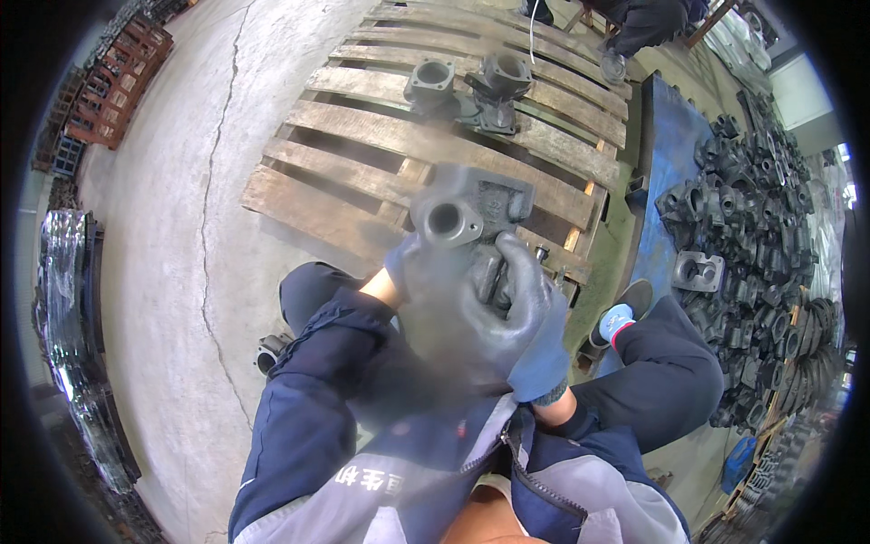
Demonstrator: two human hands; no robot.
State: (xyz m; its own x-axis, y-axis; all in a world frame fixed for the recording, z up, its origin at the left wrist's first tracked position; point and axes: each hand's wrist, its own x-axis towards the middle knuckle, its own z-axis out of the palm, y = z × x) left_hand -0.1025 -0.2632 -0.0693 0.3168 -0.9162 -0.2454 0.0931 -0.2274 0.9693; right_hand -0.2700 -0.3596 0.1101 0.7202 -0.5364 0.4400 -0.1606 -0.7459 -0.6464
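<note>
A dark grey metal casting (495, 201), with a round flanged opening and a squared end, is held up in front of me over the near edge of the pallet. My right hand (524, 317), in a grey-blue work glove, is closed round its near right side with the fingers curled. My left hand (399, 265), also gloved, grips the casting's left side; its fingers are hidden behind the part and a blurry smudge. That smudge also hides the casting's lower left portion.
Similar castings (485, 102) stand on the slatted wooden pallet (340, 131). At right, a large heap of dark castings (748, 218) lies beside a blue surface (669, 136). Another small casting (270, 352) rests on the floor by my left knee. A person's leg (625, 32) shows beyond the pallet.
</note>
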